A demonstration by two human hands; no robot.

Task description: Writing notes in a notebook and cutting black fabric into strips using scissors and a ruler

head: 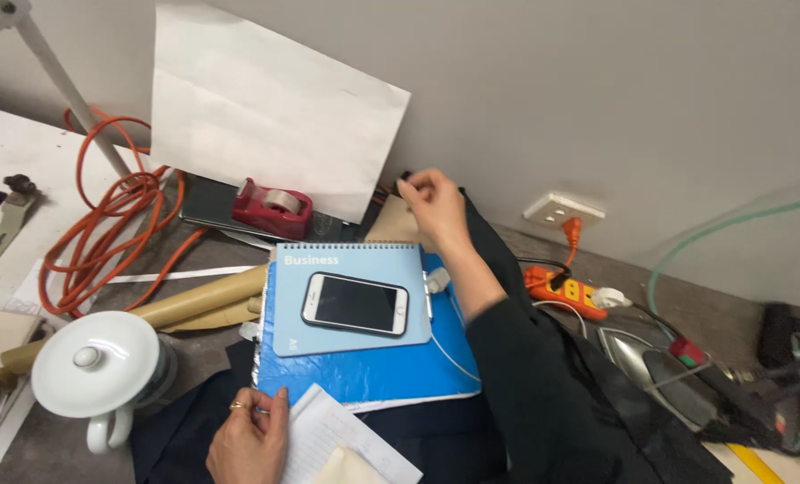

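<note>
Head view, right hand (431, 204) fingers (409, 186) pinching dark cloth (490, 242)

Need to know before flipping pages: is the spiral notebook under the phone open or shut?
Shut. The light blue spiral notebook lies flat with its cover up, and the phone rests face up on that cover; no inner pages show.
</note>
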